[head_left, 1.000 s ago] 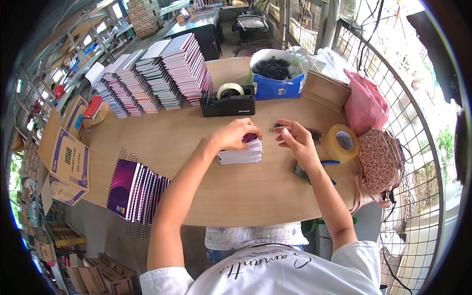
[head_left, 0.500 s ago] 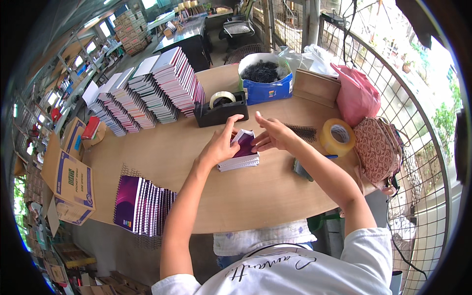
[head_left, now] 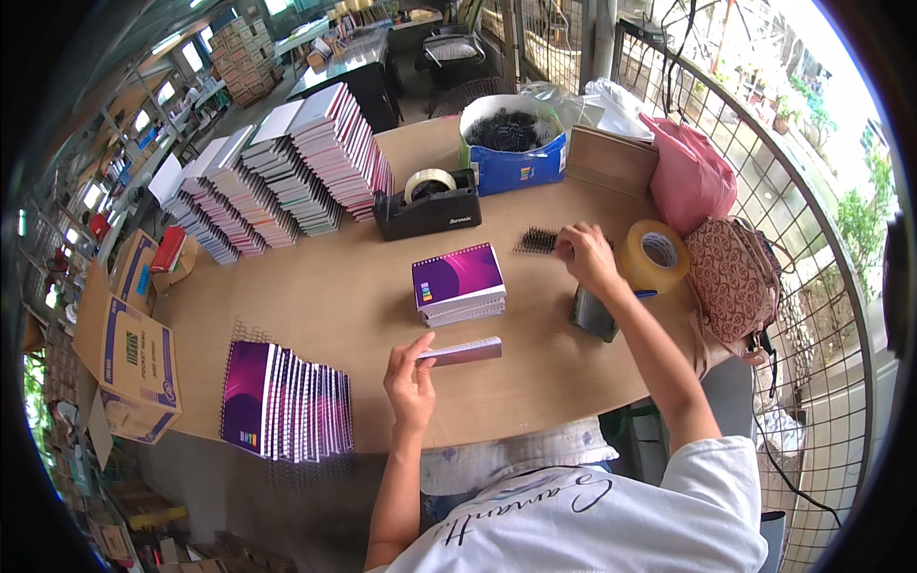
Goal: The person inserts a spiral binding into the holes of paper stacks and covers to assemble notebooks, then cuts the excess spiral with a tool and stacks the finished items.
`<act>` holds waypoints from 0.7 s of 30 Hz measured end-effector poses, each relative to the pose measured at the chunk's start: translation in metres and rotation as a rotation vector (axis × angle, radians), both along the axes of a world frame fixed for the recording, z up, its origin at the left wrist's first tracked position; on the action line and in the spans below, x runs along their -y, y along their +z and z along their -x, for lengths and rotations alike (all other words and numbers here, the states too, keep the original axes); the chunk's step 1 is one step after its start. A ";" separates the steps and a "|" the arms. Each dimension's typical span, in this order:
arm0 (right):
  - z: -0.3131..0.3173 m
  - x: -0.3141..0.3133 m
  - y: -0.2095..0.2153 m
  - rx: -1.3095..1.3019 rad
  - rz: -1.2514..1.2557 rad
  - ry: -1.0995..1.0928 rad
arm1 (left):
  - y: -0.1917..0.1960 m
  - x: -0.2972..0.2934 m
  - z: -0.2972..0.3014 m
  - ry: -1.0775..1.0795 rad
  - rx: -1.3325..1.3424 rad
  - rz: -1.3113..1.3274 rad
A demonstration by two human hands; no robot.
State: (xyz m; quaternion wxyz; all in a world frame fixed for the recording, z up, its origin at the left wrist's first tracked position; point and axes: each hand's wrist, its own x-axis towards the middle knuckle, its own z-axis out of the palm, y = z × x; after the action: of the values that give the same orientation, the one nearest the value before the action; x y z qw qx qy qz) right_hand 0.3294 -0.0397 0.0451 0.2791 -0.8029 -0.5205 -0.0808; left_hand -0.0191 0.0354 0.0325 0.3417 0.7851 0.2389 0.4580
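Note:
Near the front edge, my left hand grips a thin unbound notebook by its left end. The notebook is tilted almost edge-on to me. My right hand reaches over the row of black binding coils, its fingers bent and pinched at the right end of the row. Those fingers hide part of the coils. In the middle of the table lies a short stack of purple-covered notebooks with punched holes along the top edge. An overlapping row of purple notebooks fitted with coils rests at the front left.
Tall notebook stacks stand at the back left. A black tape dispenser, a blue box of coils, and a pink bag line the back. A tape roll, a dark block and a patterned bag sit right; an open carton left.
Both hands have left the middle stack. My left hand has come nearer with a thin notebook, and my right hand has moved right to the binding coils.

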 end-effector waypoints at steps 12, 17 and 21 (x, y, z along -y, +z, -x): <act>-0.016 -0.019 -0.016 0.331 0.156 0.227 | -0.014 0.018 -0.014 0.031 -0.028 0.054; -0.024 -0.019 -0.032 0.382 0.176 0.128 | -0.021 0.022 -0.015 0.034 -0.005 0.051; -0.037 -0.021 -0.027 0.388 0.161 0.142 | -0.020 0.023 -0.018 0.050 -0.011 0.010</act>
State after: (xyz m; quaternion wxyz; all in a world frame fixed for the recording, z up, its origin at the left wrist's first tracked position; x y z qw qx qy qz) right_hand 0.3664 -0.0191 0.0183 0.1137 -0.7532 -0.6246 -0.1721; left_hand -0.0008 0.0128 0.0124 0.3326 0.7798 0.2626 0.4608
